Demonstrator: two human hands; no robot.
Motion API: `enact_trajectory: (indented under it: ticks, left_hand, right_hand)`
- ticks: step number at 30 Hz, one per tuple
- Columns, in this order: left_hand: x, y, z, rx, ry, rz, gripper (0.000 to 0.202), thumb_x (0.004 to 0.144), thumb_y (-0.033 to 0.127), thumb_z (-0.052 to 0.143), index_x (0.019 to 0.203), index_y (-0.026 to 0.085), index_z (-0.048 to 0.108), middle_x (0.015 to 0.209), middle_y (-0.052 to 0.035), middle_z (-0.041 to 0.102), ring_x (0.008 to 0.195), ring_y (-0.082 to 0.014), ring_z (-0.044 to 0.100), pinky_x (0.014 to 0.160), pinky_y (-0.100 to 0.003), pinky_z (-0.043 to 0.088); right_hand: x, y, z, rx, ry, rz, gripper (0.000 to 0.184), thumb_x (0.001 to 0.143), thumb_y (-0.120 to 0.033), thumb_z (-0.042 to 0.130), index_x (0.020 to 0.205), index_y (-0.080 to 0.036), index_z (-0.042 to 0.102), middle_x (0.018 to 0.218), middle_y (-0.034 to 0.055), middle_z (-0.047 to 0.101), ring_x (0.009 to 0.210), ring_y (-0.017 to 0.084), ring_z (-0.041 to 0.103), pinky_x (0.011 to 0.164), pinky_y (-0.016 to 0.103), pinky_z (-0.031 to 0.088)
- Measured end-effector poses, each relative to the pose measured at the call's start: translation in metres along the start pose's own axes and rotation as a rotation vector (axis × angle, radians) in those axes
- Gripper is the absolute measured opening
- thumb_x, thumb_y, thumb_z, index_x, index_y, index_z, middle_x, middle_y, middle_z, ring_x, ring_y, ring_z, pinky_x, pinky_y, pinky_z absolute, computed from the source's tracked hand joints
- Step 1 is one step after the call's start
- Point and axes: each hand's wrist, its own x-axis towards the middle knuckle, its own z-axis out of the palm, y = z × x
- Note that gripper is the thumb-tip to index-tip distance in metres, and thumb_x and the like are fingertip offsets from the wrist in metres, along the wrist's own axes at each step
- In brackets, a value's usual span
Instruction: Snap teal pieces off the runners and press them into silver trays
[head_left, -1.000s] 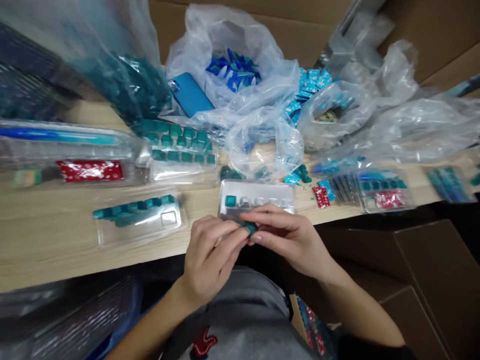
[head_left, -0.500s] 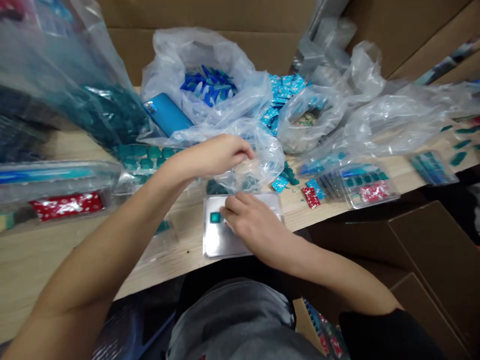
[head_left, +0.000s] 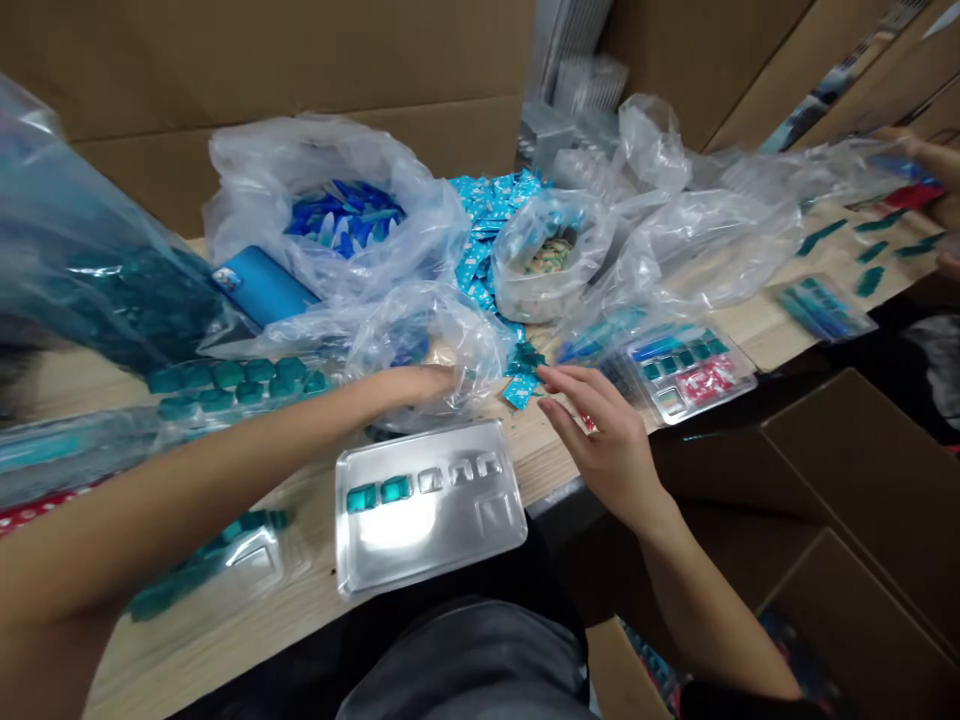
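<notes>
My left hand (head_left: 431,383) reaches into a clear plastic bag (head_left: 480,345); its fingers are hidden by the plastic. Just in front lies a clear molded plastic tray (head_left: 442,535) with a row of small square wells. Two teal square pieces (head_left: 396,488) fill the leftmost wells, and the other wells in the row are empty. My right hand (head_left: 604,440) hovers right of the tray, thumb and forefinger apart. Its forefinger tip is close to a small heap of teal scraps (head_left: 527,358); whether they touch is unclear.
A large bag (head_left: 337,150) of blue pieces stands behind, with a blue phone (head_left: 266,287) against it. Blue packets (head_left: 487,205) are piled beside a bag of beige-green bits (head_left: 551,260). Filled trays (head_left: 694,370) stand at right. Another person's hand (head_left: 919,150) shows at far right.
A second teal square now sits in the tray. My right hand has left the tray and moved right, fingers parting. My left hand has gone down into the clear bag. The view has shifted.
</notes>
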Motion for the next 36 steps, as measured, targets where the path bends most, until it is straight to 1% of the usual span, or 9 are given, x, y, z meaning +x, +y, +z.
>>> enact_trajectory:
  ticks: [4,7,11,15,20,24,28,32,36]
  left_hand:
    - [-0.001,0.007,-0.021,0.017,-0.042,-0.035,0.009,0.081,0.022,0.064,0.085,0.015,0.068,0.088,-0.0027,0.072,0.083,-0.0190,0.065,0.079,-0.032,0.052]
    - [-0.024,0.016,-0.051,0.043,-0.009,-0.037,0.009,0.071,0.019,0.062,0.077,0.017,0.069,0.076,-0.0010,0.070,0.075,-0.0198,0.064,0.074,-0.030,0.049]
    - [-0.081,0.039,-0.079,-0.166,0.238,0.100,0.020,0.079,0.034,0.060,0.091,0.022,0.071,0.081,-0.0010,0.071,0.074,-0.0175,0.065,0.072,-0.028,0.051]
    - [-0.124,0.066,-0.065,-0.679,0.458,0.191,0.021,0.074,0.028,0.072,0.094,0.022,0.067,0.082,-0.0007,0.070,0.071,-0.0148,0.068,0.068,-0.026,0.056]
    - [-0.145,0.078,-0.033,-1.089,0.421,0.234,0.026,0.072,0.017,0.077,0.094,0.024,0.065,0.082,0.0028,0.071,0.066,-0.0106,0.067,0.067,-0.023,0.058]
    - [-0.150,0.076,-0.019,-1.103,0.479,0.228,0.021,0.075,0.016,0.076,0.094,0.023,0.068,0.088,0.0011,0.071,0.074,-0.0107,0.068,0.068,-0.019,0.058]
    - [-0.145,0.071,-0.012,-1.070,0.559,0.217,0.022,0.078,0.017,0.074,0.098,0.024,0.069,0.091,0.0007,0.072,0.084,-0.0115,0.068,0.073,-0.018,0.057]
    - [-0.136,0.070,-0.020,-1.146,0.519,0.196,0.025,0.076,0.018,0.076,0.099,0.022,0.070,0.087,0.0006,0.073,0.078,-0.0110,0.069,0.073,-0.020,0.057]
    - [-0.119,0.065,-0.035,-1.176,0.539,0.167,0.032,0.075,0.016,0.074,0.106,0.020,0.067,0.090,-0.0010,0.072,0.079,-0.0135,0.069,0.081,-0.029,0.058]
  right_hand:
    - [0.004,-0.004,-0.001,0.168,0.035,0.089,0.024,0.092,-0.017,0.058,0.111,-0.020,0.071,0.105,0.0096,0.072,0.099,0.019,0.068,0.087,0.038,0.057]
    - [0.009,-0.009,-0.002,0.512,0.004,0.316,0.020,0.091,-0.023,0.059,0.106,-0.021,0.073,0.100,0.0066,0.074,0.089,0.016,0.070,0.083,0.036,0.059]
    - [0.022,-0.018,0.010,1.084,-0.208,0.574,0.021,0.089,-0.031,0.063,0.105,-0.020,0.072,0.097,0.0047,0.074,0.081,0.014,0.072,0.079,0.035,0.061]
    - [0.036,-0.042,0.034,1.176,-0.222,0.481,0.022,0.084,-0.024,0.068,0.106,-0.021,0.069,0.098,0.0019,0.070,0.082,0.012,0.070,0.081,0.031,0.059]
    - [0.042,-0.067,0.042,0.959,-0.115,0.266,0.020,0.087,-0.023,0.065,0.107,-0.021,0.070,0.096,0.0029,0.063,0.084,0.012,0.064,0.075,0.027,0.056]
    - [0.041,-0.070,0.037,0.807,-0.146,0.182,0.022,0.083,-0.027,0.071,0.105,-0.022,0.073,0.095,0.0029,0.063,0.083,0.012,0.060,0.073,0.027,0.054]
    - [0.044,-0.069,0.039,0.787,-0.154,0.277,0.017,0.084,-0.027,0.069,0.097,-0.019,0.075,0.086,0.0023,0.065,0.077,0.012,0.061,0.070,0.028,0.052]
    - [0.054,-0.063,0.046,0.885,-0.132,0.372,0.011,0.081,-0.027,0.070,0.087,-0.018,0.073,0.073,-0.0015,0.065,0.065,0.009,0.059,0.064,0.025,0.051]
    - [0.065,-0.048,0.053,1.076,0.012,0.485,0.019,0.082,-0.039,0.069,0.084,-0.020,0.069,0.067,-0.0042,0.062,0.061,0.008,0.059,0.062,0.024,0.052]
